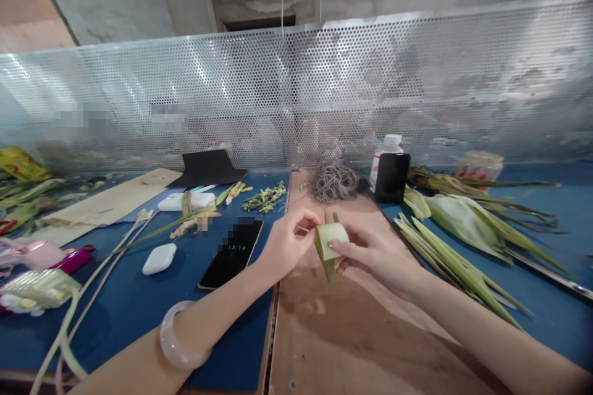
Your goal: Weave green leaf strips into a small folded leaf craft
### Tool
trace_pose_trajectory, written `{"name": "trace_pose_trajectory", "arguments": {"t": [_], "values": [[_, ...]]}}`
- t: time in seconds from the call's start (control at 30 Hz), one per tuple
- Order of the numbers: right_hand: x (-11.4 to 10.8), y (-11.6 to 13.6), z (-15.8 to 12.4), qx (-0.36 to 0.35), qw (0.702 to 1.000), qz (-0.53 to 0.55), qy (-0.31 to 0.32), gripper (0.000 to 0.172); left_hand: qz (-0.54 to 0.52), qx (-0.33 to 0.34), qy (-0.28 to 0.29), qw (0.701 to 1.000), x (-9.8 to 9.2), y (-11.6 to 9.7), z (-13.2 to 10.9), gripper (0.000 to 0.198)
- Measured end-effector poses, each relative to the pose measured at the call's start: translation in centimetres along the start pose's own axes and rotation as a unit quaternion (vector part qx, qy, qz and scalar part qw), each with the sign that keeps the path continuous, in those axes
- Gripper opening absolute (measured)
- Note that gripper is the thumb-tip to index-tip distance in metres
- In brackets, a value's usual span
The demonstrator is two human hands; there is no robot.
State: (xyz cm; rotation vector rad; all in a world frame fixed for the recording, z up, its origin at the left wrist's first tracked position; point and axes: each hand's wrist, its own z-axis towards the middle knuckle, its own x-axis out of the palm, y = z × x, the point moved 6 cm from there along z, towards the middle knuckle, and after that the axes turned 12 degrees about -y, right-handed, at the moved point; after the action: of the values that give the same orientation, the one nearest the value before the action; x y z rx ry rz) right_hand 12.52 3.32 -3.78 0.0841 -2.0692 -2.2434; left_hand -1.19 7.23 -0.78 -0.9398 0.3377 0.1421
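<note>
A folded pale green leaf strip (330, 240) is held between both hands over the brown board (352, 333) in the middle of the table. My left hand (290, 240) pinches its left side with thumb and fingers closed; a pale bangle sits on that wrist. My right hand (370, 253) grips the strip from the right, thumb pressed across its front. The strip's lower end points down below the fingers.
A dark phone (231, 253) and a white earbud case (159, 258) lie on the blue mat at left. A pile of long green leaves (463, 240) lies at right. A coil of grey string (334, 182), a black box and a bottle stand behind, before a perforated metal screen.
</note>
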Motion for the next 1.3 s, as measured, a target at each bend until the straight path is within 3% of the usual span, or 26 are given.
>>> {"name": "trace_pose_trajectory", "arguments": {"t": [0.17,0.33,0.63,0.8,0.97,1.1,1.3], "values": [[-0.3,0.1,0.0,-0.007,0.998,-0.013,-0.054,0.046,-0.023,-0.032,0.004,0.999,0.2,0.6,0.1,0.012],[-0.7,1.2,-0.5,-0.116,0.969,-0.179,-0.127,0.047,-0.026,-0.083,0.016,0.996,0.4,1.0,-0.1,0.012],[-0.1,2.4,-1.3,-0.286,0.898,-0.324,-0.087,0.054,-0.096,-0.12,0.026,0.988,0.5,2.3,0.1,0.014],[-0.6,3.1,-1.3,-0.279,0.896,-0.325,-0.121,0.045,-0.136,-0.145,0.065,0.978,1.3,2.2,-0.2,0.021],[-1.8,3.0,-1.0,-0.215,0.927,-0.259,-0.167,0.031,-0.193,-0.2,0.12,0.953,2.1,1.9,-0.8,0.033],[-2.6,2.1,-0.7,-0.174,0.937,-0.215,-0.213,0.034,-0.188,-0.23,0.159,0.942,2.5,1.6,-1.3,0.03],[-2.7,2.2,-0.8,-0.145,0.947,-0.177,-0.228,0.045,-0.167,-0.267,0.21,0.925,2.9,1.8,-2.1,0.029]]}}
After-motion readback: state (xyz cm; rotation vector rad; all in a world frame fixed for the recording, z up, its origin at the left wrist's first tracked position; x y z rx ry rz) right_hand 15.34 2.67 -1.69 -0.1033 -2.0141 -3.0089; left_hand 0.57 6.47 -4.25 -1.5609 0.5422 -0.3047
